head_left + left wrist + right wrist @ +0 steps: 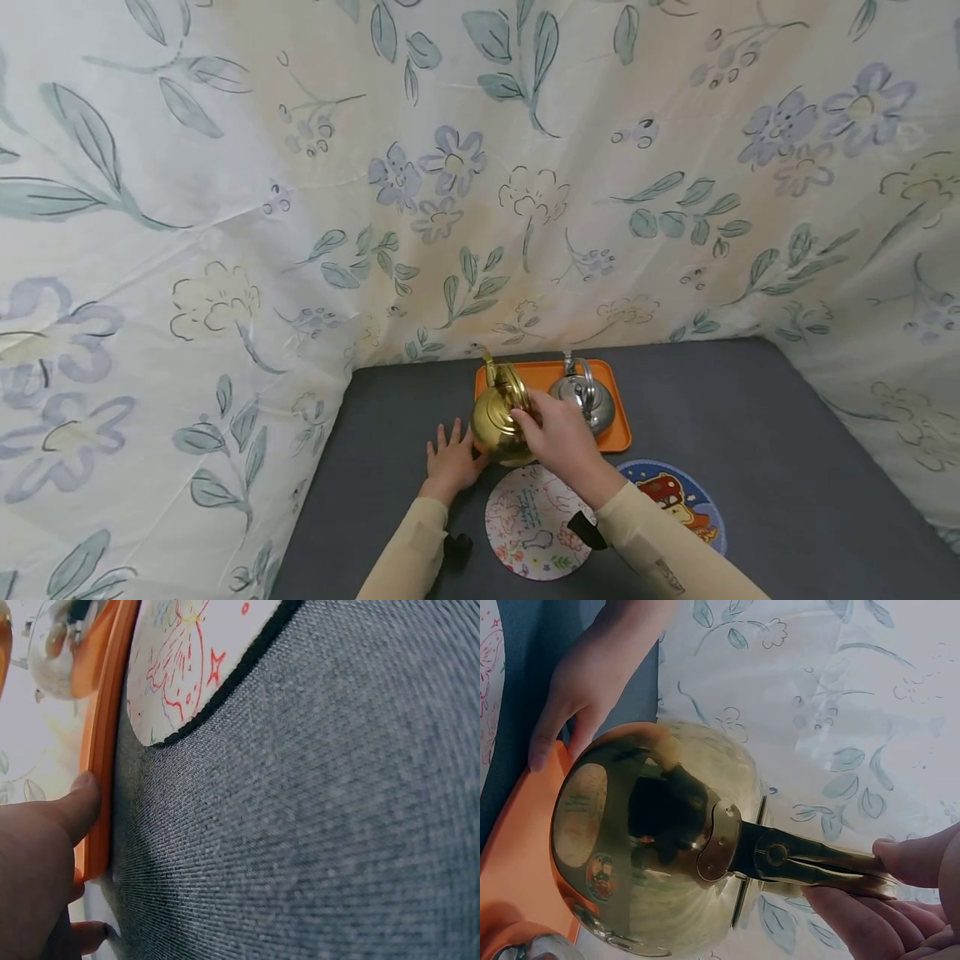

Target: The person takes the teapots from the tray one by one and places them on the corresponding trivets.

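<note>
A shiny gold kettle [497,427] hangs over the left part of an orange tray [621,435], its spout pointing toward the back wall. My right hand [564,437] grips its handle [825,862], thumb on one side and fingers on the other. On the tray's right half stands a silver kettle [602,407]. At the tray's near left corner, my left hand [453,463] touches the rim with its thumb, fingers spread. In the left wrist view that thumb [84,806] lies against the tray's outer wall.
A round pink-and-white patterned mat [525,533] lies in front of the tray. To its right, a round blue mat [708,508] with a cartoon picture is partly under the right forearm. Flower-printed cloth [480,208] hangs behind the grey table surface [705,400].
</note>
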The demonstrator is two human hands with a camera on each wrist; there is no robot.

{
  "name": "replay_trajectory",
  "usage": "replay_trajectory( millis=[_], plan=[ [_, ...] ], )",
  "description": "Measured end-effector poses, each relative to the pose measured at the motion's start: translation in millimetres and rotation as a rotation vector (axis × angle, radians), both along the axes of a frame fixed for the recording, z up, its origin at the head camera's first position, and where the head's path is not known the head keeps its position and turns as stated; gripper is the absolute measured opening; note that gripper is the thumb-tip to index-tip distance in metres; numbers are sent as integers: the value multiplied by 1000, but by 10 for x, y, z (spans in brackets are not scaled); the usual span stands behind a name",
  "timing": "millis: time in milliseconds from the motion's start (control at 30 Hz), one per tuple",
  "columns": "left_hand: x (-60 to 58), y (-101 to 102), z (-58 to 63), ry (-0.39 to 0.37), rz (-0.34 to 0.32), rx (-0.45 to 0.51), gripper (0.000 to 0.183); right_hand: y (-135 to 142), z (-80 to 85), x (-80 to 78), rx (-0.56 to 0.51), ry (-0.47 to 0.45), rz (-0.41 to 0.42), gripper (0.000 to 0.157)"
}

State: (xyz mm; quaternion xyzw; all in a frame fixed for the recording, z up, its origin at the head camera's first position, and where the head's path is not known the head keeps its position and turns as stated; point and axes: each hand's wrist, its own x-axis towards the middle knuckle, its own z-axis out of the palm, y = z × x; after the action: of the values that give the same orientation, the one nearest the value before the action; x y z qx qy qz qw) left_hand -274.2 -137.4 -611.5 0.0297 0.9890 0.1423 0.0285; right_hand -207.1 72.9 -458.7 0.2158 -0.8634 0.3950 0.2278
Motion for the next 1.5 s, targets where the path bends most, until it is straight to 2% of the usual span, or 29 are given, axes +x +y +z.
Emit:
replay_trajectory(
  millis=[233, 633, 867, 1100, 1200, 1500],
  plan=[
    [-4, 0, -5, -8, 8, -16, 81, 80, -35, 168, 5, -19, -22, 23],
    [10, 9, 23, -22, 21, 2, 80, 225, -108, 441, -29, -91, 3, 29],
    [6, 27, 23, -5, 15, -5, 77, 276, -236, 554, -30, -108, 27, 28],
    [9, 13, 17, -5, 1, 11, 81, 309, -375, 627, -37, -175, 55, 27],
    [9, 16, 23, 3, -3, 38, 83, 323, -463, 650, -38, -164, 45, 27],
    [-1, 29, 13, 8, 4, 39, 82, 340, -686, 678, -40, -79, 17, 20]
  ],
)
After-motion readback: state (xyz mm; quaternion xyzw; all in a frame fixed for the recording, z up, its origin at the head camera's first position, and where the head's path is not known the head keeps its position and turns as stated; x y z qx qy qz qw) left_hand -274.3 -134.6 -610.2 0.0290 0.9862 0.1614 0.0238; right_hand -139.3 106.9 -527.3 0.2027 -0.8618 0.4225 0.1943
